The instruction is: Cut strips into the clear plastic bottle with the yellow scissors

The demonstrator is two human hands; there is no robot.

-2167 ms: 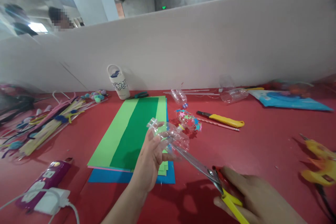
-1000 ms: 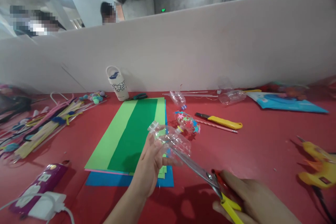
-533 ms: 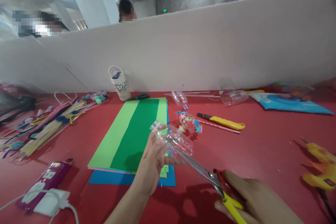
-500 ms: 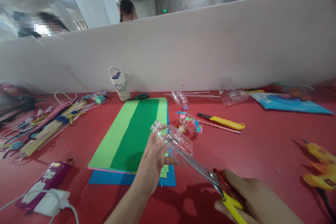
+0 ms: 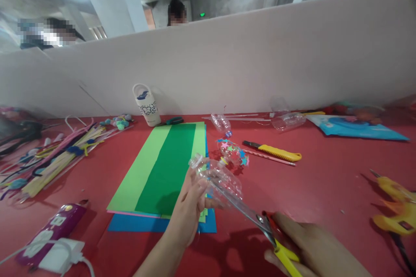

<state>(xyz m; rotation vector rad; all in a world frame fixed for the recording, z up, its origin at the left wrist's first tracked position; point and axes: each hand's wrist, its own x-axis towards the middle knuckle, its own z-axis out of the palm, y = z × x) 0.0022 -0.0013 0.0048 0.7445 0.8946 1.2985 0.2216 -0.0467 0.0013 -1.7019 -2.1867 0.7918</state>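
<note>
My left hand [image 5: 190, 203] is closed around the neck end of a clear plastic bottle piece [image 5: 224, 175], its mouth pointing up and left. In my right hand [image 5: 312, 242] I grip scissors [image 5: 260, 218] with red and yellow handles. Their blades reach up-left into the clear plastic; whether the tips are inside or behind the wall is hard to tell. Just behind the held piece lies another clear bottle part [image 5: 232, 153] decorated with coloured stars. Green paper sheets [image 5: 165, 164] lie under and left of my left hand.
A yellow utility knife [image 5: 276, 151] and a striped pencil [image 5: 271, 157] lie behind the scissors. The yellow glue gun [image 5: 394, 203] is at right, a purple power strip [image 5: 53, 229] at left. A white tumbler [image 5: 147, 106] stands before the white partition [image 5: 227, 65].
The bottle piece has shifted slightly right and down in my left hand. The scissors stay at it with almost the same opening. Behind the partition, a person's head has moved right.
</note>
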